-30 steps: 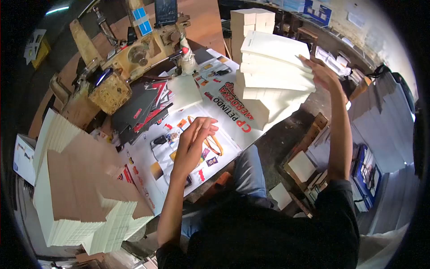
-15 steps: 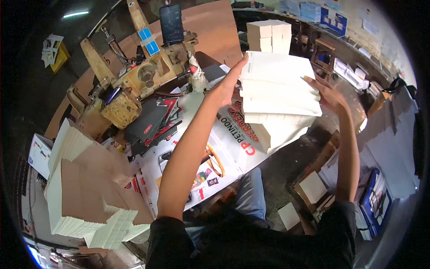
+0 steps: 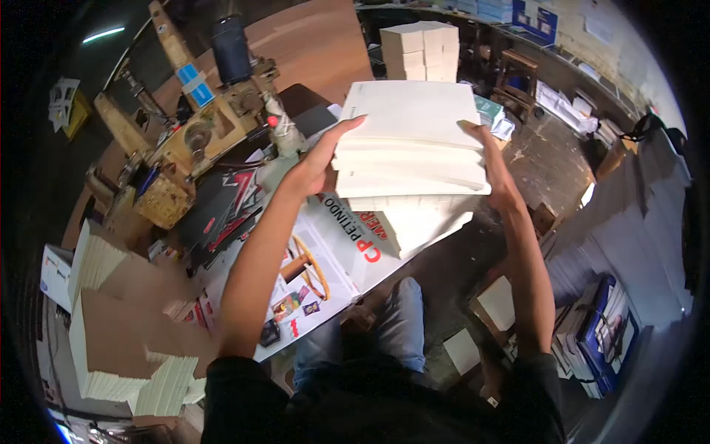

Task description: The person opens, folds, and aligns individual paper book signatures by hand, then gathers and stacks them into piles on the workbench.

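Between my two hands is a thick stack of white, unbound book blocks (image 3: 410, 111), in several layers with slightly uneven edges. My left hand (image 3: 319, 163) presses on its left side, thumb over the top edge. On the right side my right hand (image 3: 495, 166) grips it the same way, thumb on top and fingers partly hidden by the paper. Below the held layers, more paper blocks (image 3: 425, 226) rest at the corner of a table covered with a printed banner (image 3: 336, 277). Whether the held layers touch those below, I cannot tell.
A worn machine (image 3: 200, 137) with a phone (image 3: 231, 48) mounted on it stands at the left. Dark printed covers (image 3: 222, 211) lie before it. Tall paper stacks (image 3: 133, 325) rise at the near left. Another white stack (image 3: 420, 52) stands behind; bundled books (image 3: 603, 337) sit at right.
The view has turned, so the table and machine appear further left. My right hand has moved lower along the stack's side, and both hands now hold it more level.
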A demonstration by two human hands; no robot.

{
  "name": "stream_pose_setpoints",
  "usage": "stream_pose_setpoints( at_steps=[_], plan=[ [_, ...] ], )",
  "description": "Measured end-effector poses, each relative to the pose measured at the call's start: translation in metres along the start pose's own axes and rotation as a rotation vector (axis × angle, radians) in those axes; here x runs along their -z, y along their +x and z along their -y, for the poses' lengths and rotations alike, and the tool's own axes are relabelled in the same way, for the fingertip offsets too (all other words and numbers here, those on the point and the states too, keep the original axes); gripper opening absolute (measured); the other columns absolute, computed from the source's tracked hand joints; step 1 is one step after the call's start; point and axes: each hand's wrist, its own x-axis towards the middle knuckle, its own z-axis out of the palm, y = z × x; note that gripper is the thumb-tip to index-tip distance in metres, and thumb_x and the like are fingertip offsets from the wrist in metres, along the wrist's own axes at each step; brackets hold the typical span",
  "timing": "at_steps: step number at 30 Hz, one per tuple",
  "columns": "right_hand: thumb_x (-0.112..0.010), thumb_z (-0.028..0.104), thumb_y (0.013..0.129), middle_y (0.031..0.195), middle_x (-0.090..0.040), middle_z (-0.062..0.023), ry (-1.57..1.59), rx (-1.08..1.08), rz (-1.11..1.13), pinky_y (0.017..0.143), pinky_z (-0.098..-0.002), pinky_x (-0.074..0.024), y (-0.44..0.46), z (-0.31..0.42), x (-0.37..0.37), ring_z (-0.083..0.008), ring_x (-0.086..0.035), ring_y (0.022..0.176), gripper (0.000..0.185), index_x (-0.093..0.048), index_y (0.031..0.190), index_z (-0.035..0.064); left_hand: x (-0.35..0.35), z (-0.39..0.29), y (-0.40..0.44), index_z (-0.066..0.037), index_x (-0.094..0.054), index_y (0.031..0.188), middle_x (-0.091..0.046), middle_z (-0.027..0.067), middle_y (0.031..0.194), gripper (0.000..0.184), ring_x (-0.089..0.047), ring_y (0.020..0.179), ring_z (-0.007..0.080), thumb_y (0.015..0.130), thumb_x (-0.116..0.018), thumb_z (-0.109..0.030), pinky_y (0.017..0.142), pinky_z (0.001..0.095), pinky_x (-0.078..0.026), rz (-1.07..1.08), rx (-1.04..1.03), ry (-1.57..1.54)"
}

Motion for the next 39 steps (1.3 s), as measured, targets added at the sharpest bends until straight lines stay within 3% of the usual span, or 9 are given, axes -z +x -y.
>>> stream_pose_setpoints(
  at_steps=[5,7,12,16,17,21,29,35,39],
  plan=[
    [-0.019,0.067,0.100,0.151,-0.040,-0.0235,0.040,-0.049,0.161,0.110,-0.0396,-0.0393,-0.007,0.010,0.001,-0.0347,-0.041,0.137,0.082,-0.036,0.152,0.0065,0.010,0.003,0.011,0.000,-0.051,0.138,-0.059,0.0158,0.134,0.079,-0.061,0.116,0.0248,0.086,-0.064,-0.058,0.103,0.0370,-0.048,-0.018,0.022,0.000],
    [-0.019,0.066,0.100,0.151,-0.041,-0.0222,0.009,-0.050,0.136,0.088,-0.0385,-0.0467,0.003,-0.007,0.003,-0.0301,-0.054,0.108,0.078,-0.038,0.152,0.0118,0.018,0.007,0.016,-0.001,-0.052,0.138,-0.060,0.0149,0.133,0.073,-0.061,0.116,0.0243,0.090,-0.062,-0.055,0.102,0.0369,-0.048,0.021,0.006,-0.020],
    [-0.031,0.071,0.093,0.081,-0.035,0.0030,-0.040,-0.163,0.102,0.064,-0.0293,-0.0356,0.000,-0.007,0.013,-0.0134,-0.036,0.071,0.082,-0.052,0.141,0.0081,0.007,0.002,0.014,-0.002,-0.052,0.138,-0.062,0.0146,0.131,0.068,-0.062,0.115,0.0250,0.093,-0.058,-0.052,0.101,0.0377,-0.049,-0.060,-0.016,-0.031],
    [-0.046,0.050,0.094,0.102,-0.056,-0.0057,0.126,-0.239,0.126,0.071,-0.0267,-0.0396,-0.005,0.017,0.010,-0.0122,-0.049,0.083,0.067,-0.048,0.143,0.0049,0.015,0.006,0.014,-0.001,-0.053,0.135,-0.063,0.0150,0.127,0.062,-0.064,0.113,0.0244,0.094,-0.058,-0.048,0.099,0.0380,-0.051,-0.174,0.067,-0.055],
    [-0.049,0.038,0.093,0.133,-0.057,-0.0125,0.092,-0.262,0.119,0.103,-0.0319,-0.0429,-0.006,0.029,0.009,-0.0211,-0.056,0.120,0.063,-0.048,0.139,-0.0056,0.021,0.009,0.016,0.000,-0.054,0.133,-0.063,0.0152,0.126,0.061,-0.064,0.113,0.0241,0.095,-0.059,-0.047,0.098,0.0381,-0.051,-0.134,0.069,-0.107],
    [-0.048,0.030,0.090,0.144,-0.049,-0.0134,0.307,-0.388,0.199,0.110,-0.0385,-0.0383,0.003,0.032,0.022,-0.0231,-0.049,0.131,0.072,-0.027,0.155,0.0069,0.027,-0.005,0.016,0.003,-0.052,0.133,-0.063,0.0156,0.123,0.063,-0.063,0.112,0.0272,0.088,-0.067,-0.039,0.097,0.0412,-0.052,-0.160,0.295,-0.160],
    [-0.065,0.035,0.088,0.143,-0.051,-0.0164,0.053,-0.756,0.497,0.103,-0.0426,-0.0456,0.041,0.053,0.031,-0.0270,-0.054,0.126,0.072,-0.039,0.148,0.0030,0.049,-0.007,0.026,-0.004,-0.052,0.139,-0.056,0.0114,0.137,0.058,-0.052,0.127,0.0210,0.093,-0.063,-0.037,0.108,0.0389,-0.040,0.185,0.265,-0.041],
    [-0.094,0.023,0.061,0.144,-0.047,-0.0189,0.109,-0.586,0.523,0.111,-0.0421,-0.0382,0.052,0.124,0.037,-0.0258,-0.045,0.133,0.108,-0.034,0.147,-0.0005,0.030,-0.070,-0.018,-0.001,-0.031,0.150,-0.055,0.0159,0.135,0.110,-0.053,0.125,0.0259,0.063,-0.092,-0.028,0.108,0.0416,-0.040,0.095,-0.229,0.553],
    [-0.098,0.035,0.048,0.160,-0.022,-0.0199,0.035,0.055,0.566,0.119,-0.0457,-0.0237,0.072,0.086,0.068,-0.0291,-0.020,0.149,0.141,-0.014,0.157,0.0001,0.018,-0.076,-0.030,-0.004,-0.027,0.152,-0.050,0.0167,0.139,0.112,-0.050,0.128,0.0303,0.065,-0.089,-0.036,0.108,0.0470,-0.040,-0.084,-0.334,0.438]
  ],
)
